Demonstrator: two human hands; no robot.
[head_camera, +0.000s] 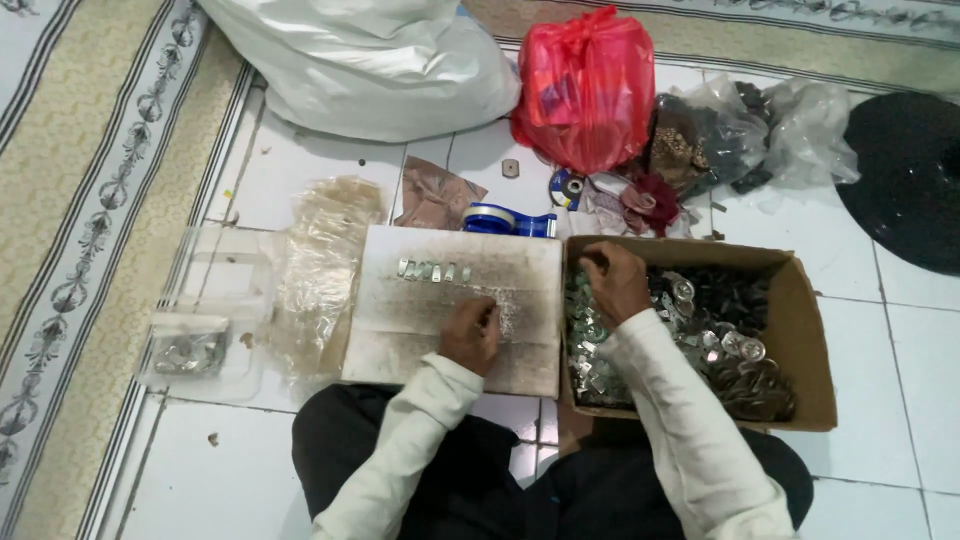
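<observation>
Cardboard box (800, 300) of metal parts (590, 345), right hand (612, 282) inside, left hand (470, 335) on board (400, 310)

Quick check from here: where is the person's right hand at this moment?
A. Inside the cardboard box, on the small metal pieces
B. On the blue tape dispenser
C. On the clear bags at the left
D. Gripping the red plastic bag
A: the right hand reaches into the cardboard box, resting on the metal pieces, while the left hand is on the flat white board.

shiny metal pieces (432, 270) – matt cardboard box (800, 330)
</observation>
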